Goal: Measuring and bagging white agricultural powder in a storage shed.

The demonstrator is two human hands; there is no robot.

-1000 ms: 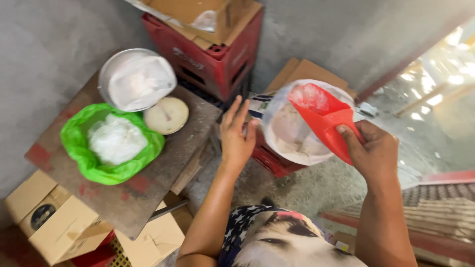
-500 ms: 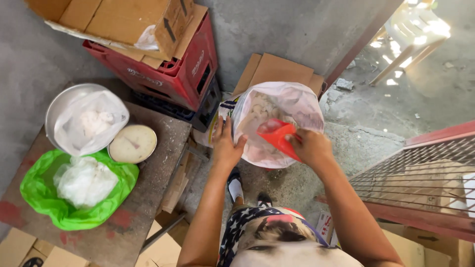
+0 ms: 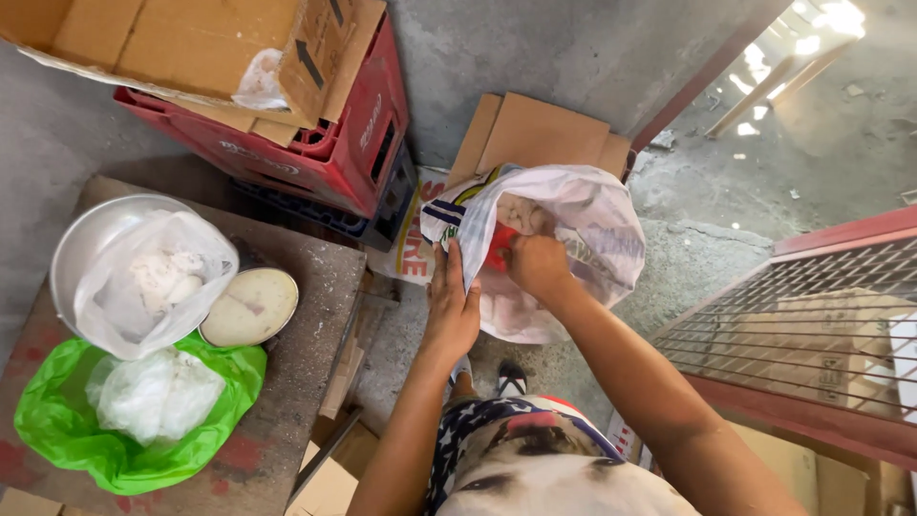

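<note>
sack (image 3: pixel 583 239) sits on floor by crate (image 3: pixel 325 143) | left hand (image 3: pixel 454 306) pinches its rim | right hand (image 3: pixel 537 268) fist shut on red scoop (image 3: pixel 499 247) inside | sack looks floppy, thin, probably heavy, best gripped at rim

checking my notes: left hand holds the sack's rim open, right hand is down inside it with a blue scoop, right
Not quite: the scoop is red, not blue, as the head view shows. The rest holds: the left hand holds the rim of the white sack open and the right hand is down inside it with the scoop.
</note>
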